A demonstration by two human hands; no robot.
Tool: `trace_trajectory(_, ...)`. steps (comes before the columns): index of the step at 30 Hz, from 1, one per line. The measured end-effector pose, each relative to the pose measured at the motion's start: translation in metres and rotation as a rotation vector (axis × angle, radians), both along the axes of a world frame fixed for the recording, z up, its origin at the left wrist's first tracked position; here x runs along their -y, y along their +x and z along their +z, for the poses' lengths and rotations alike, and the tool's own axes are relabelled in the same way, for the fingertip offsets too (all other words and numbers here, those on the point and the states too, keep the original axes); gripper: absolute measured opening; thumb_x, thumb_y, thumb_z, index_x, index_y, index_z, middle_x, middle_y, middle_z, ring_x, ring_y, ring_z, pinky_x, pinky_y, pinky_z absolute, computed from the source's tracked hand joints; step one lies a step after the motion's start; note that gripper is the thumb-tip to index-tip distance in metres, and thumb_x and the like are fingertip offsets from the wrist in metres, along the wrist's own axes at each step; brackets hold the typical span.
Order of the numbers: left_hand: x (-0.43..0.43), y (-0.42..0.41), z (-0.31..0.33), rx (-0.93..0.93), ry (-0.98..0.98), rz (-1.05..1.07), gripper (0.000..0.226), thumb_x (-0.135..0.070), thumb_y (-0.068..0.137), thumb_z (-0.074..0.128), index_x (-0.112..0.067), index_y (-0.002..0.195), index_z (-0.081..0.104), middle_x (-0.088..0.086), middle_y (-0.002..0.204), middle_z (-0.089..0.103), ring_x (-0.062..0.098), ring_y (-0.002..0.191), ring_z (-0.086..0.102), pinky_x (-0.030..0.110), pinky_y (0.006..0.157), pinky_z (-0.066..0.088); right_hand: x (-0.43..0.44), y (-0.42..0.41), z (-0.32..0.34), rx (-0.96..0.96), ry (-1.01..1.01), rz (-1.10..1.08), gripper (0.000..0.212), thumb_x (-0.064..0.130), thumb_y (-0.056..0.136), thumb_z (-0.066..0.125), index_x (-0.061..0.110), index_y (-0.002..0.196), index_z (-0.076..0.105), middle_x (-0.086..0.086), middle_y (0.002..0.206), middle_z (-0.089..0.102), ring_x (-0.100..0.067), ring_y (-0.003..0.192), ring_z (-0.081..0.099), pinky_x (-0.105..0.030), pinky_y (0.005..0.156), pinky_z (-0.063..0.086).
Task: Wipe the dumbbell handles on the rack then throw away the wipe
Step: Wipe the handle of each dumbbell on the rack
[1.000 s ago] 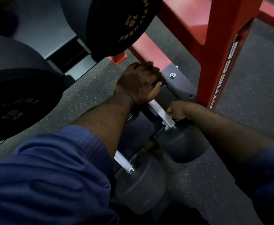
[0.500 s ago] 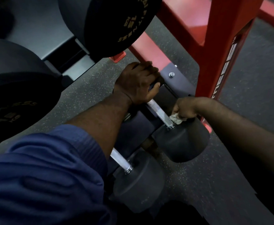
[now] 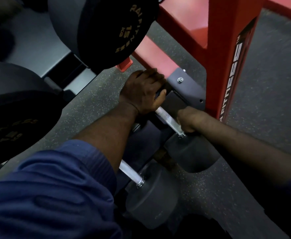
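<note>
From the head view, the left hand (image 3: 144,92) lies over the far dumbbell head (image 3: 160,92), fingers curled down across its top and the thumb tucked by the inner end of the bar. Only a dark sliver of that head shows under the hand. The dumbbell handle (image 3: 167,118), a bright metal bar, runs diagonally from that hand toward the camera and lies low on the dark rack tray (image 3: 148,135), just beside the red rack upright (image 3: 227,57). The right hand (image 3: 187,120) is clenched round the near end of this handle, right against the near dumbbell head (image 3: 191,152). The wipe is hidden, so I cannot tell whether it sits inside that fist. A second dumbbell handle (image 3: 130,171) lies closer to the camera, partly covered by the left forearm and its blue sleeve (image 3: 46,195), with its own grey head (image 3: 151,199) resting at the tray's edge. A grey bracket (image 3: 187,88) with a bolt (image 3: 180,80) joins the upright behind the hands. A black weight plate (image 3: 117,30) with gold lettering hangs above, and a larger plate (image 3: 15,121) sits at the left over the speckled rubber floor (image 3: 89,94).
</note>
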State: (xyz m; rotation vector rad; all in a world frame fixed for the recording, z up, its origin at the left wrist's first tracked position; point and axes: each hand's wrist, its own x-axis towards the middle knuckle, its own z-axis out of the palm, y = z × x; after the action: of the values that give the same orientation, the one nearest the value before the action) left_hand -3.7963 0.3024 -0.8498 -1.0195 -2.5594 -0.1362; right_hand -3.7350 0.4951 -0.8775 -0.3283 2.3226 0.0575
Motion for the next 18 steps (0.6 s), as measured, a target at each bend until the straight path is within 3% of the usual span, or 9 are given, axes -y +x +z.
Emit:
trace_trajectory(6,0.000,0.001,0.003,-0.012,-0.009,0.006,0.040,-0.042,0.095,0.055,-0.019,0.121,0.074,0.000,0.127,0.072,0.026,0.130,0.060,0.044,0.102,0.046,0.002,0.002,-0.002,0.036,-0.051,0.026,0.032,0.015,0.091,0.065,0.004,0.121,0.063,-0.015,0.126,0.066,-0.031,0.114,0.065,-0.031,0.089,0.051)
trace_trajectory(11,-0.001,0.002,0.003,-0.011,-0.026,0.013,0.040,-0.043,0.095,0.055,-0.019,0.121,0.074,-0.001,0.127,0.072,0.025,0.130,0.059,0.044,0.103,0.044,-0.014,0.022,0.019,-0.161,-0.139,0.040,0.025,0.023,0.089,0.071,0.010,0.108,0.063,-0.014,0.107,0.068,-0.033,0.098,0.069,-0.035,0.079,0.054)
trace_trajectory(13,0.001,0.002,0.003,-0.003,-0.019,0.011,0.040,-0.043,0.095,0.055,-0.019,0.121,0.074,-0.001,0.127,0.072,0.025,0.131,0.059,0.044,0.103,0.045,-0.017,0.024,0.026,-0.165,-0.191,0.035,0.013,0.019,0.083,0.073,0.020,0.092,0.063,-0.009,0.095,0.067,-0.033,0.089,0.070,-0.032,0.072,0.052)
trace_trajectory(15,0.001,0.003,0.003,-0.002,-0.023,0.021,0.040,-0.043,0.094,0.055,-0.019,0.121,0.074,-0.001,0.127,0.072,0.025,0.131,0.059,0.044,0.103,0.045,-0.017,0.018,0.030,-0.143,-0.203,0.116,0.019,0.015,0.078,0.070,0.025,0.070,0.055,0.000,0.077,0.059,-0.031,0.080,0.069,-0.031,0.069,0.055)
trace_trajectory(18,0.000,0.002,0.004,0.006,-0.015,0.016,0.041,-0.043,0.094,0.055,-0.019,0.121,0.074,0.000,0.127,0.072,0.025,0.131,0.059,0.045,0.103,0.045,-0.011,0.024,0.037,-0.142,-0.246,0.231,0.009,0.021,0.082,0.065,0.024,0.076,0.060,0.001,0.075,0.048,-0.031,0.078,0.064,-0.037,0.073,0.056)
